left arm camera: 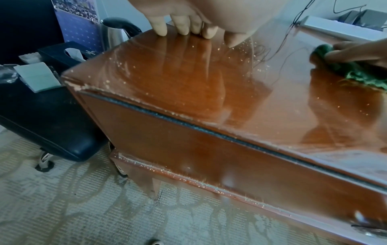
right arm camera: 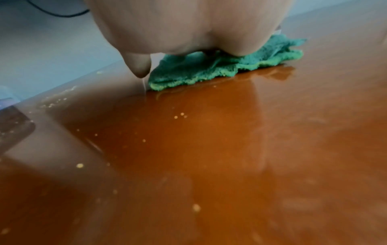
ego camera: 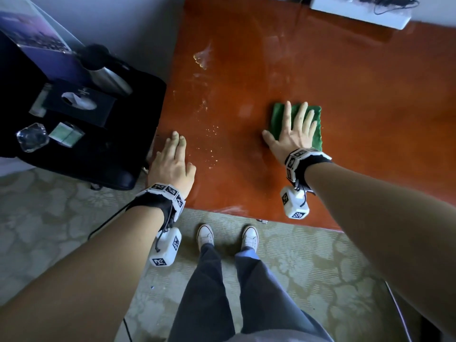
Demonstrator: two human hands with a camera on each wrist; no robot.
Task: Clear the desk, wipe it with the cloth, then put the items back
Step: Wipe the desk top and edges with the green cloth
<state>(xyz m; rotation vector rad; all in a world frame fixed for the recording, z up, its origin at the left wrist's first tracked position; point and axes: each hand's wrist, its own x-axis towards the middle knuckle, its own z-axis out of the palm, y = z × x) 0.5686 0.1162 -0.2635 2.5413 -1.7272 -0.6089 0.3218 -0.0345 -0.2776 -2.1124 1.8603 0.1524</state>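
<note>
A: Where is the cloth?
B: The green cloth (ego camera: pixel 299 124) lies flat on the desk (ego camera: pixel 357 99). The right hand (ego camera: pixel 293 134) presses it with fingers spread straight, gripping nothing.

A: And the left hand?
B: The left hand (ego camera: pixel 172 161) rests flat on the desk's near left corner, fingers straight, holding nothing.

A: The cleared items?
B: A kettle (ego camera: pixel 108 72), a tissue box (ego camera: pixel 79 99) and small packets sit on a black chair (ego camera: pixel 111 154) beside the desk.
</note>
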